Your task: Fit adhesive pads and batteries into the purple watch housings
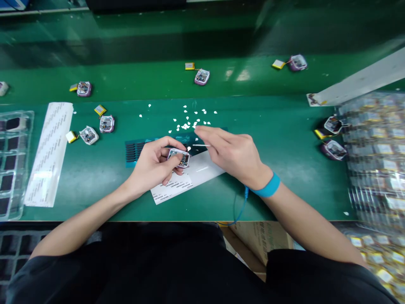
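Observation:
My left hand (158, 162) grips a small square device (179, 158) with an exposed circuit board, thumb across its inside and fingers around its edge. My right hand (230, 154), wearing a blue wrist strap (268, 187), is closed on a thin pale tool (201, 145), mostly hidden beneath its fingers. The tool points left toward a small white piece (189, 148) at the device's upper right corner; I cannot tell whether they touch. Below the hands lies a white printed sheet (172, 191), and behind them a blue film strip with black pieces (134, 153).
Small white pieces (185, 126) are scattered beyond my hands. Open devices with yellow-edged batteries (201, 77) lie on the green bench. At left are another printed sheet (49, 154) and a clear tray (17, 169); stacked battery trays (376, 160) stand at right. A blue cord (243, 207) hangs from the wrist strap.

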Available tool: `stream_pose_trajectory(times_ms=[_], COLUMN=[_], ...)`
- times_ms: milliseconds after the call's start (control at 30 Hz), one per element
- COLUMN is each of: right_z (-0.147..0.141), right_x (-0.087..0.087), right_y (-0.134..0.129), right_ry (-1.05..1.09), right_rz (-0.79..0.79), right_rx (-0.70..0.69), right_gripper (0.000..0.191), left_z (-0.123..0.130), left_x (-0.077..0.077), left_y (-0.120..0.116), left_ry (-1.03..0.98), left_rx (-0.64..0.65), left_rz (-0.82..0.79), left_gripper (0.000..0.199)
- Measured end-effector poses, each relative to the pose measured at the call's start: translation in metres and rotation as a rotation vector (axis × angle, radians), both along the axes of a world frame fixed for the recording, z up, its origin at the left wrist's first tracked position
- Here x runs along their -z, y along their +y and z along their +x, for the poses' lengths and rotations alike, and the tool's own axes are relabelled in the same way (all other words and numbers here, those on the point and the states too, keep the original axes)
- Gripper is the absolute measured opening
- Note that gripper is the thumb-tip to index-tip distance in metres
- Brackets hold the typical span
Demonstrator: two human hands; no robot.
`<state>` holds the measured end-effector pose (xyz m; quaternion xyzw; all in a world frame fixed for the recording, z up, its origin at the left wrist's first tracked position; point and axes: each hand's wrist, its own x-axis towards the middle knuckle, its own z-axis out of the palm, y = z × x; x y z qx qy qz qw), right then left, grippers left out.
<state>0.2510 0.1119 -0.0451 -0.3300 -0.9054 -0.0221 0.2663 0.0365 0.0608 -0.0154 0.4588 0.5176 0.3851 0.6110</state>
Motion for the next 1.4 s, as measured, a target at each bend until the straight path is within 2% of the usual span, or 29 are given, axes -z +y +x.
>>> stream_pose_trajectory(times_ms=[67, 233, 367, 500, 667, 733, 900, 967, 1033, 1133, 1267, 1333, 1400], right_z=[-0.002, -0.003, -0.001, -0.002, -0.01, -0.014, -0.019, -0.02, -0.022, -0.025, -0.028, -0.027, -0.026], right_x=[-0.001, -0.003, 0.0, 0.004, 0.01, 0.012, 0.01, 0.007, 0.002, -0.005, -0.009, -0.011, -0.013], right_y=[0.0, -0.004, -0.006, -0.008, -0.015, -0.019, -0.027, -0.029, -0.03, -0.029, -0.022, -0.019, -0.017], right_ry=[-0.007, 0.0, -0.042, 0.014, 0.056, 0.091, 0.15, 0.173, 0.245, 0.423, 0.647, 0.739, 0.773], right_rz=[0.018, 0.164, 0.145, 0.136, 0.066, 0.022, -0.025, -0.055, -0.179, -0.527, -0.995, -1.152, -1.22], right_rx=[0.035, -0.119, -0.157, -0.176, -0.157, -0.118, -0.091, -0.103, -0.105, -0.079, -0.072, -0.101, -0.114], right_gripper=[0.041, 0.033, 0.035, 0.034, 0.037, 0.036, 0.039, 0.04, 0.034, 0.022, 0.028, 0.032, 0.032], left_z=[0.0, 0.0, 0.001, 0.004, 0.006, 0.008, 0.011, 0.01, 0.009, 0.008, 0.008, 0.007, 0.001], left_x=[0.0, 0.0, 0.003, 0.007, 0.012, 0.013, 0.014, 0.016, 0.017, 0.018, 0.019, 0.017, 0.011], left_y=[0.0, 0.0, 0.0, -0.002, -0.009, -0.012, -0.016, -0.015, -0.015, -0.015, -0.017, -0.015, -0.009], left_ry=[-0.003, 0.017, 0.027, 0.051, 0.095, 0.164, 0.395, 0.401, 0.354, 0.291, 0.292, 0.308, 0.347], left_rx=[-0.01, -0.017, -0.048, -0.098, -0.067, -0.059, -0.095, -0.106, -0.098, -0.077, -0.049, -0.011, 0.07], left_rz=[0.013, 0.025, 0.042, 0.09, 0.145, 0.218, 0.561, 0.603, 0.571, 0.526, 0.54, 0.564, 0.56], left_gripper=[0.011, 0.012, 0.017, 0.019, 0.016, 0.013, 0.011, 0.011, 0.011, 0.011, 0.01, 0.008, 0.012])
